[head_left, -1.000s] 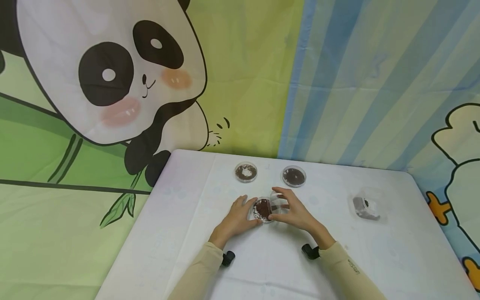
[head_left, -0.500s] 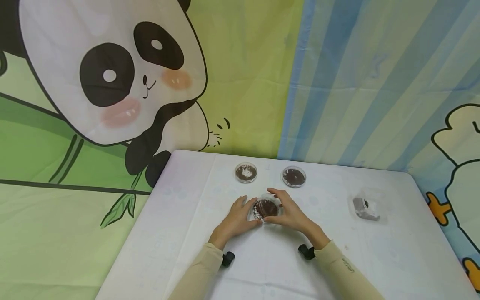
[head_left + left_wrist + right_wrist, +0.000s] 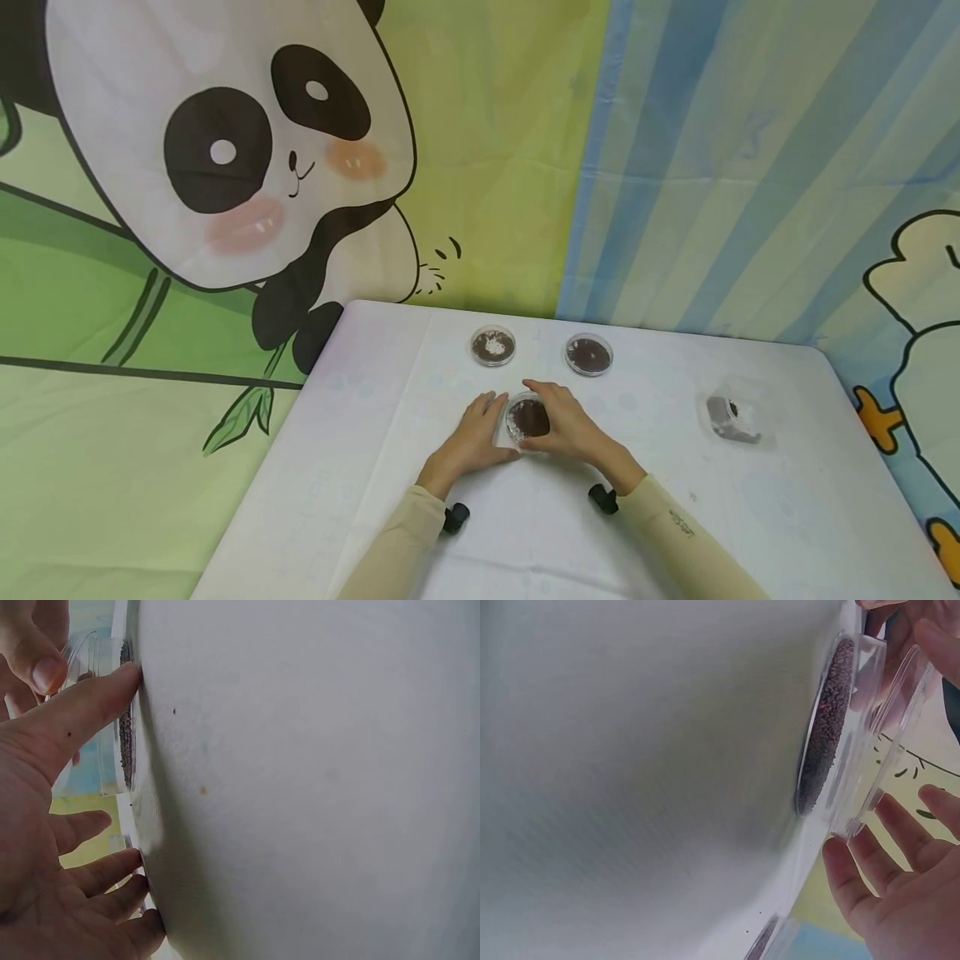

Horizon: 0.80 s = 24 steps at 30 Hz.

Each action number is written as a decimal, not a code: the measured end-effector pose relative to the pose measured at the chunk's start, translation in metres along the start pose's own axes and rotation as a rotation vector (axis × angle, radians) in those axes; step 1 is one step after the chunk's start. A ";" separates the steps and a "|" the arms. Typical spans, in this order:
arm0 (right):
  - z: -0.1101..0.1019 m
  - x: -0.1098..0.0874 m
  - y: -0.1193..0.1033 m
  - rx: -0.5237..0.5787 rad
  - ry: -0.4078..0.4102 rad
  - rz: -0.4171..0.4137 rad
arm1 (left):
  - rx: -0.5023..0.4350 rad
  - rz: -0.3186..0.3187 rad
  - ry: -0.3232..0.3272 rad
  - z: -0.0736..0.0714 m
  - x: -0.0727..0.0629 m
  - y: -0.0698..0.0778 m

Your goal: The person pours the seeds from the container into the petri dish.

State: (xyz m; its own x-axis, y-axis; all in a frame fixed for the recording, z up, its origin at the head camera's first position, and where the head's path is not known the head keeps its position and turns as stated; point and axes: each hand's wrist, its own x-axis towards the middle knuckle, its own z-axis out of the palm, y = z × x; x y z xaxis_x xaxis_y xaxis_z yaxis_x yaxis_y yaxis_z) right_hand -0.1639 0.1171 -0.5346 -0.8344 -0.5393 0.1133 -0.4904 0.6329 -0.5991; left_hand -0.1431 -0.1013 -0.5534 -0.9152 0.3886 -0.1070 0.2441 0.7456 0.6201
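A clear petri dish [image 3: 527, 419], filled with dark brown grains and some white bits at its left, stands on the table between both hands. My right hand [image 3: 573, 425] holds a clear lid [image 3: 896, 742] by its rim, between thumb and fingers. In the right wrist view the lid sits over the dish, slightly tilted, with a gap visible along part of the rim. My left hand [image 3: 468, 437] lies around the dish's left side. Its thumb [image 3: 90, 705] extends beside the dish wall, while the other fingers are spread, with tips down by the tabletop. Contact with the dish cannot be told.
Behind the hands stand two more round dishes: one with a white patch on brown grains [image 3: 492, 345], one mostly dark [image 3: 588, 355]. A clear plastic container [image 3: 733, 415] with a little inside is at the right. A printed curtain [image 3: 510, 167] hangs behind the white table [image 3: 360, 467].
My right hand has moved left, bringing the lid from the dish's right side to over it. My left thumb and index finger have shifted slightly left, away from the dish.
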 end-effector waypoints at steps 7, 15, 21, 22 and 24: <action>0.002 0.001 -0.001 -0.057 -0.011 0.002 | 0.010 0.004 -0.011 -0.001 0.001 0.002; 0.007 0.001 0.002 -0.130 -0.010 -0.008 | 0.014 0.015 -0.012 0.001 0.002 0.003; 0.008 0.001 0.003 -0.147 -0.021 -0.008 | 0.055 0.026 -0.009 0.001 0.002 0.004; 0.008 0.000 0.004 -0.150 -0.020 -0.007 | 0.069 0.028 -0.011 0.001 0.002 0.004; 0.008 0.000 0.004 -0.160 -0.013 -0.012 | 0.097 0.029 -0.014 0.000 0.002 0.005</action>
State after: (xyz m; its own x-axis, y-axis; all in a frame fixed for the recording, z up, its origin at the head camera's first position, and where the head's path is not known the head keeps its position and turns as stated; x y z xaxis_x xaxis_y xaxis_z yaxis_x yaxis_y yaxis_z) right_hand -0.1635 0.1150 -0.5431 -0.8254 -0.5539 0.1086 -0.5349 0.7062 -0.4639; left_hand -0.1439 -0.0964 -0.5509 -0.9029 0.4177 -0.1013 0.3009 0.7826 0.5450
